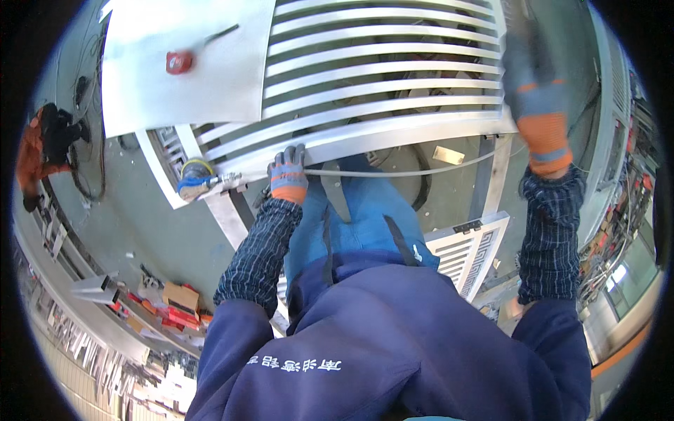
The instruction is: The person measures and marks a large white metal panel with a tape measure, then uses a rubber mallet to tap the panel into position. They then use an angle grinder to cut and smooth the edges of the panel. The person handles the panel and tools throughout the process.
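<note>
In front of me lies a large pale metal slatted panel (379, 109) with long parallel bars. My left hand (288, 175), in a grey and orange work glove, rests at its near rail with the fingers bent together over the edge. A thin grey strip (407, 172) runs from this hand, sagging, toward the right end of the panel; its contact with the fingers is partly hidden. My right hand (537, 77), gloved alike, is stretched forward beside the panel's right end. Motion smears its fingers, so I cannot make out what they hold.
A flat white sheet (140, 105) covers the panel's left part, bearing a blurred red tool (179, 62). A yellow and blue roll (196, 175) sits at the near left corner. Behind my right side leans a smaller white lattice panel (467, 249). Cardboard boxes (181, 298) stand lower left.
</note>
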The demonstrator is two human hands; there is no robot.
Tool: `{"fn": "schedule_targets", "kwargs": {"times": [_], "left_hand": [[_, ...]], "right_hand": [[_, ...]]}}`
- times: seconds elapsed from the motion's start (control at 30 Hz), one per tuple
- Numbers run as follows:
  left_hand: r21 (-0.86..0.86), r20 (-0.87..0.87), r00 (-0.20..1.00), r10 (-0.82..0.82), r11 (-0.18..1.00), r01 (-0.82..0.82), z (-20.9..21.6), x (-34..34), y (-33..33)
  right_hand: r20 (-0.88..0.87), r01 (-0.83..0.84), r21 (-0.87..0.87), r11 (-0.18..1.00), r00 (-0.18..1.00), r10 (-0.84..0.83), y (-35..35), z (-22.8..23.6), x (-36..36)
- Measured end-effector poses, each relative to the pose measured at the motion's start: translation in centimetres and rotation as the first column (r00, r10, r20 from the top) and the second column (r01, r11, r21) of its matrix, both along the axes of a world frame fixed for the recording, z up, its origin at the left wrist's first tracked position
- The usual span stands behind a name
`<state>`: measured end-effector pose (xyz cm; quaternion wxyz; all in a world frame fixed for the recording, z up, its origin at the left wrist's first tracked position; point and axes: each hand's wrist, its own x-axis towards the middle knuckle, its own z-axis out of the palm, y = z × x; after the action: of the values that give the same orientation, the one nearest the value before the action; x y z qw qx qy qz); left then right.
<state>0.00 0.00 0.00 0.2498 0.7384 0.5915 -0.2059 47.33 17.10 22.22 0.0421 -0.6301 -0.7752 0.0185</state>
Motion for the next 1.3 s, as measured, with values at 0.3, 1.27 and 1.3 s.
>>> {"fn": "schedule_targets", "kwargs": {"times": [0.3, 1.27, 1.3], "left_hand": [[0.068, -0.001, 1.000, -0.030, 0.997, 0.030, -0.8, 0.5, 0.9], [0.012, 0.087, 0.995, 0.047, 0.999, -0.048, 0.7, 0.0, 0.7], [0.025, 0.060, 0.997, 0.054, 0.998, -0.056, 0.3, -0.4, 1.4]], "right_hand": [[-0.017, 0.190, -0.755, 0.627, 0.951, -0.309, -13.9, -9.4, -12.8], [0.092, 0.124, -0.763, 0.635, 0.992, -0.083, -13.1, -10.1, -21.2], [0.026, 0.114, -0.790, 0.602, 0.988, -0.154, -11.2, -8.6, -21.7]]}}
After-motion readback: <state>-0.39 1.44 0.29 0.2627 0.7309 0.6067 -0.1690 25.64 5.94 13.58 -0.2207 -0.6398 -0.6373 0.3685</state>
